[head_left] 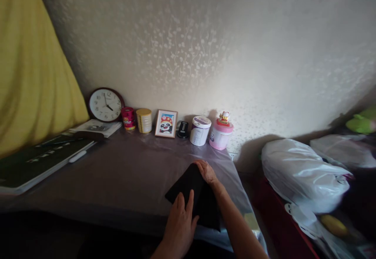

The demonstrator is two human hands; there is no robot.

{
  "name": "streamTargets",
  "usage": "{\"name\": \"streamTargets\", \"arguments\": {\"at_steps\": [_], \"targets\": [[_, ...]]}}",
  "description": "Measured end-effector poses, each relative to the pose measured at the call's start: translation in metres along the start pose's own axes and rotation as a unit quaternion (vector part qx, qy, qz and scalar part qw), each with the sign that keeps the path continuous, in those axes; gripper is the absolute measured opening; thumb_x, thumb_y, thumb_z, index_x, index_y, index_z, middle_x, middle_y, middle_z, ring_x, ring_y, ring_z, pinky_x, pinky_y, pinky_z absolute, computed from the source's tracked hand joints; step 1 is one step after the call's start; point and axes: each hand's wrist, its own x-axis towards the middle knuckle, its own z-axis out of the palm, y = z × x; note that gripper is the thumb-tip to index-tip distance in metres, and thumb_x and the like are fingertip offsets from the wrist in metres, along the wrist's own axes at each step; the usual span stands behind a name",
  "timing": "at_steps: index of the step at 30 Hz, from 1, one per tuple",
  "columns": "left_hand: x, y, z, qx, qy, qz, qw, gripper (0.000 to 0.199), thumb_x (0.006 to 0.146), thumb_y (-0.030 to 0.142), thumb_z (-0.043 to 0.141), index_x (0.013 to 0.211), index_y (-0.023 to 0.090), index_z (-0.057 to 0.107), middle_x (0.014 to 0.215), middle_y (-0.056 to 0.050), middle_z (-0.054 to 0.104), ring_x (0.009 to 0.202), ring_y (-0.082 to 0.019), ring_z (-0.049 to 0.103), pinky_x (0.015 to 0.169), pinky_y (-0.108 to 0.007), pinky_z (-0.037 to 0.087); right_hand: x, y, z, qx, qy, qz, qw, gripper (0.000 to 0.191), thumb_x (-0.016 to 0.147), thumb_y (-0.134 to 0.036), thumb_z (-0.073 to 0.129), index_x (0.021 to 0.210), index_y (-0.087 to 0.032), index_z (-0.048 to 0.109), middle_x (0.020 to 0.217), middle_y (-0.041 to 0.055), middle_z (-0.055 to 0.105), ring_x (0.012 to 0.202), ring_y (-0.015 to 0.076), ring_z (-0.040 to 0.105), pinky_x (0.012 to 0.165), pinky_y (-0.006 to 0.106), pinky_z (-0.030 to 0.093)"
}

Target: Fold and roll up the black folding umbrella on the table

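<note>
A black folded piece (190,184), perhaps cloth, lies near the front right of the table, its lower part reaching the front edge. My left hand (179,220) rests over its lower left part, palm down with the fingers apart. Up at its top corner is my right hand (206,172), the fingers close together and bent over the edge, gripping it. The undersides of both hands are hidden.
Along the wall on the table (132,169) stand a clock (105,104), several tins, a framed panda picture (166,124) and a pink-lidded tub (221,135). A dark green board (44,157) lies left. White bags (302,172) sit beyond the right edge.
</note>
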Motion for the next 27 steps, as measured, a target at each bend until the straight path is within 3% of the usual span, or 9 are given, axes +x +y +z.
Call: {"name": "streamTargets", "arguments": {"at_steps": [5, 7, 11, 16, 19, 23, 27], "targets": [[0.001, 0.000, -0.011, -0.023, -0.042, -0.027, 0.998, 0.063, 0.083, 0.014, 0.047, 0.140, 0.012, 0.020, 0.134, -0.020, 0.045, 0.122, -0.027, 0.045, 0.098, -0.038, 0.040, -0.018, -0.010, -0.020, -0.053, 0.074, 0.079, 0.993, 0.033, 0.094, -0.020, 0.031, 0.103, -0.016, 0.062, 0.105, 0.0116, 0.066, 0.100, 0.0218, 0.060, 0.092, 0.041, 0.041], [0.001, -0.001, -0.015, -0.040, -0.059, -0.033, 0.997, 0.066, 0.081, 0.014, 0.048, 0.140, 0.009, 0.018, 0.135, -0.020, 0.044, 0.122, -0.027, 0.043, 0.099, -0.038, 0.038, -0.035, -0.020, -0.024, -0.048, 0.121, 0.082, 0.988, 0.031, 0.093, -0.021, 0.031, 0.103, -0.018, 0.061, 0.103, 0.0084, 0.067, 0.098, 0.0200, 0.060, 0.094, 0.040, 0.040], [0.000, -0.006, -0.020, -0.063, -0.085, -0.039, 0.994, 0.073, 0.077, 0.014, 0.051, 0.141, 0.008, 0.015, 0.135, -0.019, 0.043, 0.123, -0.031, 0.041, 0.100, -0.041, 0.036, -0.066, -0.041, -0.015, -0.039, 0.127, 0.050, 0.990, 0.029, 0.091, -0.019, 0.035, 0.105, -0.018, 0.060, 0.112, 0.0081, 0.063, 0.104, 0.0203, 0.058, 0.094, 0.039, 0.042], [0.003, -0.012, -0.024, -0.068, -0.133, -0.029, 0.988, 0.092, 0.062, -0.002, 0.050, 0.142, 0.013, 0.007, 0.139, -0.015, 0.039, 0.125, -0.031, 0.037, 0.100, -0.039, 0.034, -0.075, -0.040, 0.004, -0.026, 0.130, 0.110, 0.985, 0.035, 0.087, -0.014, 0.036, 0.113, -0.019, 0.058, 0.120, 0.0096, 0.059, 0.108, 0.0231, 0.057, 0.094, 0.042, 0.043], [0.005, -0.014, -0.024, -0.073, -0.144, -0.022, 0.987, 0.098, 0.054, -0.009, 0.045, 0.141, 0.012, 0.006, 0.140, -0.015, 0.038, 0.127, -0.027, 0.035, 0.105, -0.036, 0.028, -0.077, -0.033, 0.015, 0.007, 0.151, 0.150, 0.977, 0.040, 0.082, -0.010, 0.034, 0.114, -0.015, 0.058, 0.122, 0.0133, 0.058, 0.110, 0.0235, 0.057, 0.092, 0.040, 0.047], [0.006, -0.018, -0.027, -0.107, -0.140, -0.039, 0.984, 0.097, 0.054, -0.010, 0.041, 0.142, 0.014, 0.007, 0.139, -0.014, 0.040, 0.126, -0.024, 0.037, 0.105, -0.035, 0.026, -0.081, -0.031, 0.026, 0.087, 0.181, 0.152, 0.968, 0.046, 0.077, -0.009, 0.033, 0.116, -0.012, 0.057, 0.124, 0.0149, 0.056, 0.113, 0.0221, 0.055, 0.094, 0.037, 0.047], [0.006, -0.031, -0.031, -0.166, -0.150, -0.038, 0.974, 0.097, 0.054, -0.008, 0.042, 0.141, 0.010, 0.006, 0.143, -0.018, 0.032, 0.129, -0.023, 0.033, 0.104, -0.029, 0.028, -0.079, -0.031, 0.018, 0.205, 0.186, 0.143, 0.950, 0.041, 0.073, -0.016, 0.041, 0.108, -0.017, 0.062, 0.121, 0.0108, 0.059, 0.112, 0.0219, 0.055, 0.097, 0.039, 0.044]]}}
